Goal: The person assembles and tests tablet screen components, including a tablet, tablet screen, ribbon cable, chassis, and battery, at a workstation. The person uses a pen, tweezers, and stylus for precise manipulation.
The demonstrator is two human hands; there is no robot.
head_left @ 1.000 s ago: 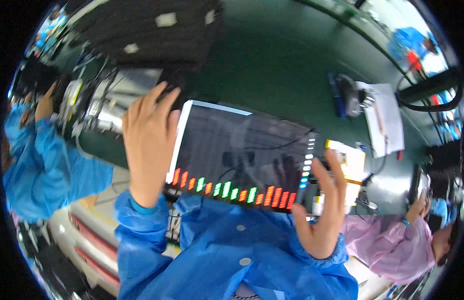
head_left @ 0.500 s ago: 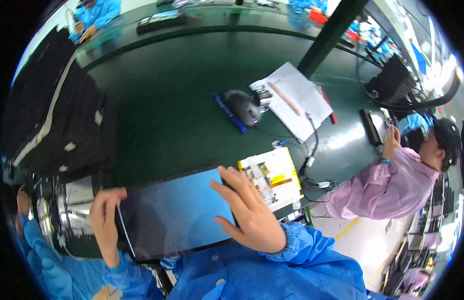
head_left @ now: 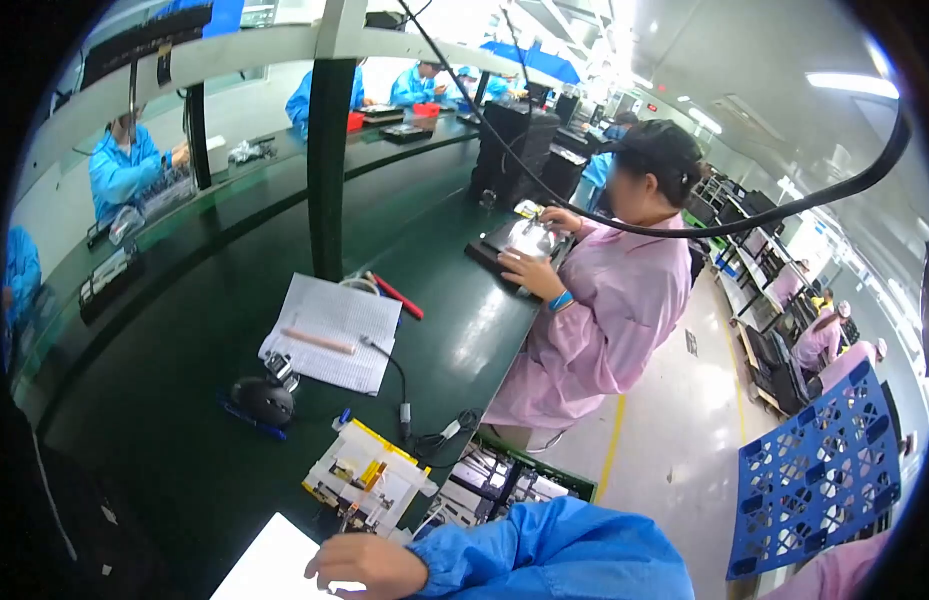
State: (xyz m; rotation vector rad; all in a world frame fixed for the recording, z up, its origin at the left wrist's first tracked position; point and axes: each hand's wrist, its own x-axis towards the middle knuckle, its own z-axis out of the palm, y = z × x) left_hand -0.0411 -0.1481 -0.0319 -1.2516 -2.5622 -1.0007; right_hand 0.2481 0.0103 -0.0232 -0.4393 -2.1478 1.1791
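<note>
A flat screen panel (head_left: 269, 562), glowing bright white, lies at the lower edge of the view, and most of it is cut off. My right hand (head_left: 369, 564) rests over its right side, fingers bent and touching or just above the surface, with a white gap showing beneath them. No grip on the panel's edge can be seen. My left hand is out of view. Just beyond my right hand is a white-and-yellow fixture board (head_left: 369, 475) with small parts and orange tape on it.
A black mouse (head_left: 264, 402), blue pen (head_left: 252, 418), paper sheets (head_left: 334, 330) and a red pen (head_left: 396, 297) lie on the green table (head_left: 434, 290). Cables (head_left: 449, 428) lie by the right edge. A co-worker in pink (head_left: 609, 300) handles a device there. A blue perforated panel (head_left: 819, 470) stands right.
My view has swung up and to the right, so my left hand has left the picture. The screen has turned from dark bluish to bright white. My right hand stays over it, fingers more bent.
</note>
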